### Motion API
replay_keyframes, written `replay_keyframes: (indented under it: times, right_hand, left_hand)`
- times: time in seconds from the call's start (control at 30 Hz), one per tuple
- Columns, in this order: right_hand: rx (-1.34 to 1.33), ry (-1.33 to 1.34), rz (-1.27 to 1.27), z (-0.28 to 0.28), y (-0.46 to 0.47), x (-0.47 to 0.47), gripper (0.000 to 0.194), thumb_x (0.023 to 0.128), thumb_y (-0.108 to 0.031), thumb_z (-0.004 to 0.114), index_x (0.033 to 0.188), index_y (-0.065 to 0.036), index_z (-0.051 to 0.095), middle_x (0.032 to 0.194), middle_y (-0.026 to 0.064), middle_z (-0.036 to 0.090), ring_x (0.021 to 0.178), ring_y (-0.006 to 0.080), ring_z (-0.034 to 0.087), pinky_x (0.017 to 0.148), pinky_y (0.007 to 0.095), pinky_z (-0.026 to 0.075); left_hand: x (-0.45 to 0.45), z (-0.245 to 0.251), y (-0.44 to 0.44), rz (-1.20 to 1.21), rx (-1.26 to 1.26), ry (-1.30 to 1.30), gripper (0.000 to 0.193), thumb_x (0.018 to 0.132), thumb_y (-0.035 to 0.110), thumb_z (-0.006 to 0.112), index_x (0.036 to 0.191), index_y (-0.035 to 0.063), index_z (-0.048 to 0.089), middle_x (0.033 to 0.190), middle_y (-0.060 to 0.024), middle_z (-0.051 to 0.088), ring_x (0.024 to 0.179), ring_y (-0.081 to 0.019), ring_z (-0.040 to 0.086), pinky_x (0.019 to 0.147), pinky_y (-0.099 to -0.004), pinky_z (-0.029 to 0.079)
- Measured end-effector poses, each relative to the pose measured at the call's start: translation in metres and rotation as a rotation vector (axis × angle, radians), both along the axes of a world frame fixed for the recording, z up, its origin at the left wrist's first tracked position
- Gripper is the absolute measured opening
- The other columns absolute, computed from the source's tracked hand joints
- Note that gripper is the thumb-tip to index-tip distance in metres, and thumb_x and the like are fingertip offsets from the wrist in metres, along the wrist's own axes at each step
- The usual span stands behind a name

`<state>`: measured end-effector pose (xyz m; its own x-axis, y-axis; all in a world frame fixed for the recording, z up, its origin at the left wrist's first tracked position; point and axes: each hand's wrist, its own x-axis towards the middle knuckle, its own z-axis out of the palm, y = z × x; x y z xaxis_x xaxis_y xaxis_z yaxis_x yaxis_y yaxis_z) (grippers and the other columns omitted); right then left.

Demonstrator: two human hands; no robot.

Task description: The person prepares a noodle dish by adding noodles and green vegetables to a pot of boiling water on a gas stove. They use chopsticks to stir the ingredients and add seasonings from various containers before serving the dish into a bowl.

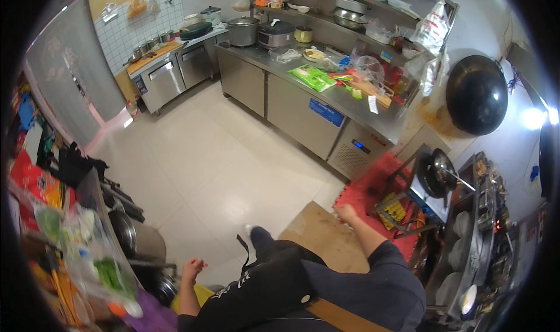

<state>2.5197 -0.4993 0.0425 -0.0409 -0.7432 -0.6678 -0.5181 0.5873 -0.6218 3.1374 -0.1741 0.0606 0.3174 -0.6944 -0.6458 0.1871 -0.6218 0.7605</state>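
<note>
My left hand [194, 268] hangs low at the left of my dark apron [262, 288], with bent fingers and no object visible in it. It is nearest to the cluttered shelf on the left. My right hand [345, 213] is held out over the edge between a brown floor mat [323, 236] and a red foam mat [365, 187]; its fingers look curled, and whether it holds something small cannot be told. Before me stands a steel refrigerated counter [302, 113] bearing a green plastic package [313, 77], a wooden cutting board [372, 91], a plate of food [314, 55] and a rice cooker [275, 34].
A metal stand with a wok [431, 174] is at the right, beside shelves of stacked bowls [459, 249]. A large wok [477, 95] hangs on the wall. Bagged greens [109, 275] and a big metal pot [144, 240] crowd the left. Tiled floor [205, 157] lies between.
</note>
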Motion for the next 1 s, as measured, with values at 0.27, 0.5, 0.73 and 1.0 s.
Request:
replay_keyframes:
  times: [0.27,0.5,0.73,1.0]
  right_hand:
    - [-0.677,0.586,0.88,-0.028,-0.266,0.44,0.019,0.086,-0.021,0.055,0.083,-0.004,0.063,0.077,0.014,0.064,0.067,0.0294,0.06,0.064,0.0461,0.048]
    - [-0.858,-0.455,1.326,0.077,-0.252,1.116,0.031,0.086,-0.031,0.056,0.094,-0.003,0.066,0.081,0.0163,0.067,0.072,0.0278,0.063,0.068,0.043,0.049]
    - [-1.254,-0.681,1.273,-0.065,-0.339,1.231,0.026,0.084,-0.023,0.058,0.101,-0.006,0.067,0.086,0.0165,0.068,0.065,0.0348,0.062,0.065,0.0444,0.051]
    - [-0.233,1.026,1.027,-0.143,-0.507,0.939,0.035,0.088,-0.017,0.048,0.123,-0.011,0.053,0.119,0.0082,0.058,0.112,0.0253,0.051,0.097,0.0403,0.038]
  left_hand:
    - [0.231,0.023,-0.079,0.254,0.065,-0.427,0.039,0.084,0.026,0.067,0.111,-0.0015,0.061,0.101,-0.0143,0.067,0.096,-0.0267,0.062,0.082,-0.0366,0.049]
    - [0.471,0.024,-0.116,0.199,0.264,-0.266,0.045,0.081,0.018,0.068,0.118,-0.0033,0.057,0.111,-0.0167,0.063,0.102,-0.0292,0.061,0.086,-0.0357,0.048]
    - [0.803,0.039,-0.281,0.102,0.143,-0.321,0.04,0.083,0.02,0.066,0.115,-0.0028,0.058,0.107,-0.0153,0.065,0.098,-0.0252,0.062,0.084,-0.0337,0.048]
    - [1.199,0.044,-0.508,0.206,-0.247,-0.651,0.027,0.087,0.018,0.063,0.107,0.0004,0.063,0.094,-0.0107,0.067,0.086,-0.0192,0.062,0.078,-0.0323,0.048]
